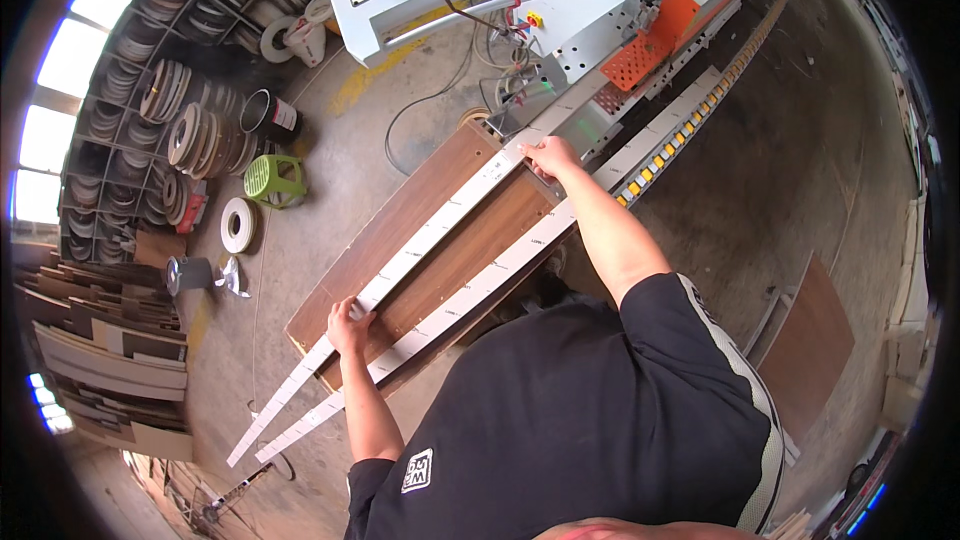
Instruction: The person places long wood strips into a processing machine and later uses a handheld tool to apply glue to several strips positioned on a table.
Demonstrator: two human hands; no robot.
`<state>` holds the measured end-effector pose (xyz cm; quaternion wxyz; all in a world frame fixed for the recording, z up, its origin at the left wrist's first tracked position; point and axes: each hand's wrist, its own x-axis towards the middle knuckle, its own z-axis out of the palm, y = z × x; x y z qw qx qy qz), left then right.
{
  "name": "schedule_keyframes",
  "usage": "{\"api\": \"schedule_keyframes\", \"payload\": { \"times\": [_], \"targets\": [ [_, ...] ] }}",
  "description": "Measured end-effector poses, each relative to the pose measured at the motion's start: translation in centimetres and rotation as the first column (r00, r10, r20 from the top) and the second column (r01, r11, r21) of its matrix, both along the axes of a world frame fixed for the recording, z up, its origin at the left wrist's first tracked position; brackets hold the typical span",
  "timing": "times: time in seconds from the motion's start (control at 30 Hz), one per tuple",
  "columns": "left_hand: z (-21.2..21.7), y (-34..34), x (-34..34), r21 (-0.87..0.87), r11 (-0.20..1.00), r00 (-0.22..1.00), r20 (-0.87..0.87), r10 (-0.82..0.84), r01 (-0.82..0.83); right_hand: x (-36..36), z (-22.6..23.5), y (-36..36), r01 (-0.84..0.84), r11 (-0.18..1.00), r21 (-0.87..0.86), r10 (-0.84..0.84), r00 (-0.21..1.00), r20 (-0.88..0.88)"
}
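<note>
Two long, narrow white panel strips lie side by side on a brown wood-grain table. My left hand grips the farther white strip toward its lower-left end, fingers over its edge. Higher up, near the machine, my right hand is closed on that same strip, whose upper end runs up to the grey-white machine. The nearer white strip passes under my forearms, closer to my body, with neither hand on it. Both strips stick out past the lower-left end of the brown table.
An orange perforated guard sits on the machine, beside a track of yellow and white rollers. Left are a green stool, a black bucket and racks of coiled edging. A brown panel leans at right.
</note>
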<state>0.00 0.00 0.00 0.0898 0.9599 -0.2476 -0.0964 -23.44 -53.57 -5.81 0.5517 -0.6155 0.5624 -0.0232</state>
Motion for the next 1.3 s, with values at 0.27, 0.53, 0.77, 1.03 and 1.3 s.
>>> {"api": "schedule_keyframes", "payload": {
  "times": [0.27,0.53,0.77,1.03,1.3],
  "targets": [
    [0.0,0.5,-0.2,-0.004,1.000,1.000,0.004,-0.007,0.007,-1.0,1.2,0.6,-0.033,0.999,0.018,0.033,0.999,0.024],
    [-0.1,0.1,-0.3,-0.030,1.000,1.000,0.003,-0.001,0.001,-1.0,2.0,0.5,-0.034,0.999,0.039,0.032,0.999,0.040],
    [-0.1,-0.1,0.0,-0.012,1.000,1.000,0.017,-0.003,0.003,-0.8,1.6,0.2,-0.007,0.998,0.055,0.003,0.997,0.072],
    [-0.2,-0.1,0.0,0.009,1.000,1.000,0.013,0.012,-0.012,-0.7,2.3,0.3,-0.018,0.998,0.065,0.014,0.997,0.074],
    [-0.8,-0.1,0.4,-0.029,0.999,0.999,0.041,-0.024,0.025,-0.8,0.8,-0.2,0.018,0.998,0.056,-0.023,0.996,0.090]
  ]
}}
